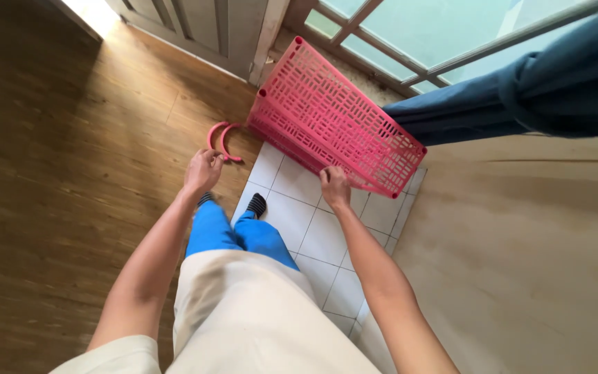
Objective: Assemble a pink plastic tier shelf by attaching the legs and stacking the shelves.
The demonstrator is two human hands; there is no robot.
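Observation:
A pink perforated plastic panel stack [333,118] leans tilted over the white tiled floor patch [306,221], its far end toward the window. My right hand [335,187] grips the panel's near lower edge. My left hand [202,170] is closed around the end of a curved pink plastic handle piece [219,138] lying on the wooden floor just left of the panel. My legs in blue trousers and dark socks [256,205] stand between the two hands.
Dark blue fabric [520,90] hangs at the upper right against the window frame [410,62]. A beige wall surface [534,256] fills the right side. Wooden flooring [57,173] spreads left, and a grey door [195,28] stands at the top.

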